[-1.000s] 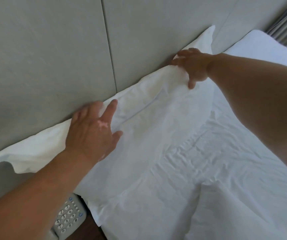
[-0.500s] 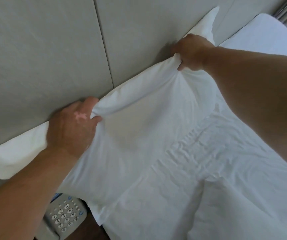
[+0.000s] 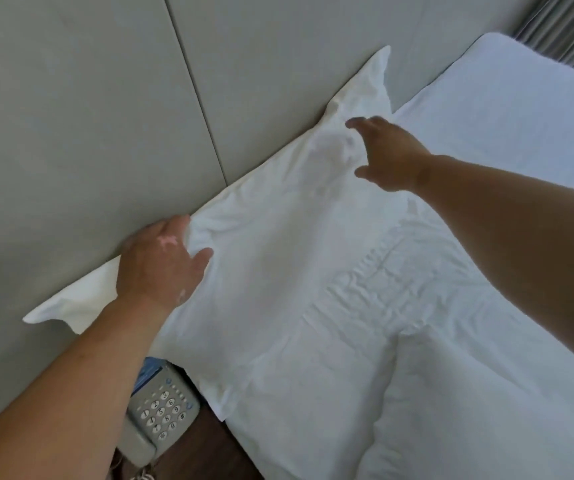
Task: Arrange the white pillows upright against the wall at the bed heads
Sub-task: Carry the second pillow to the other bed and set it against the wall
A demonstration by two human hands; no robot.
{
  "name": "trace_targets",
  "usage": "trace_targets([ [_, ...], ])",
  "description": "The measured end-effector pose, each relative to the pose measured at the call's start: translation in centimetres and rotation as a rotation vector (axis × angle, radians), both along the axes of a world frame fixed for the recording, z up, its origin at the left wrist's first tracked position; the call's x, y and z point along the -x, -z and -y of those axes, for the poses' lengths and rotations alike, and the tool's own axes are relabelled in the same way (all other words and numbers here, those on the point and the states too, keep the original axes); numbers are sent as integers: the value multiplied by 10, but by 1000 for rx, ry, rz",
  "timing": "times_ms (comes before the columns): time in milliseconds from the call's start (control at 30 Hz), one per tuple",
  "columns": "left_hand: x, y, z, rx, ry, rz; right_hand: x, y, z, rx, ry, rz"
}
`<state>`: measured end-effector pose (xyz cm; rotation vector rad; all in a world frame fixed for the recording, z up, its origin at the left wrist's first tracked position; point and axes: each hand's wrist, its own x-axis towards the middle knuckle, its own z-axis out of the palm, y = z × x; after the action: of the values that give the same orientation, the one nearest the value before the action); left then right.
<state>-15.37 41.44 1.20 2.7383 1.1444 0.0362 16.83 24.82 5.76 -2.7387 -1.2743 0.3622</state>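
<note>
The pillow (image 3: 278,265) lies lengthwise along the wall (image 3: 88,133) at the bed (image 3: 451,341) head. Left hand (image 3: 160,268) pinches its top edge; right hand (image 3: 387,154), spread wide, hovers near the far corner.

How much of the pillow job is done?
Mostly done: the white pillow leans against the wall at the bed head. In hand: the left hand pinches its top edge; the right hand hovers open, blurred. Left: smoothing it. Only this one pillow is clearly in view.

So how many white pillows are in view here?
1: a white pillow leaning on the wall, under both hands. Others may lie outside the frame.
</note>
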Motion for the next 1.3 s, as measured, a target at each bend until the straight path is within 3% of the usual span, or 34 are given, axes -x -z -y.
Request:
trace_targets([
  [200,31,-14,83,179,-41,77,97,46,180,15,241,-330],
  [367,37,17,205,466,107,-63,208,94,350,42,560,-575],
  [533,47,46,329,704,276,-248,310,106,469,-83,894,-656],
  [667,51,55,402,783,356,-390,366,112,523,-254,1148,-677],
  [867,17,60,469,727,522,-473,408,120,558,-481,1549,-785],
  [1133,-105,90,520,442,942,-473,420,144,560,-587,2046,-723],
  [1300,-188,125,561,400,1160,-521,418,179,545,-865,2376,-745],
])
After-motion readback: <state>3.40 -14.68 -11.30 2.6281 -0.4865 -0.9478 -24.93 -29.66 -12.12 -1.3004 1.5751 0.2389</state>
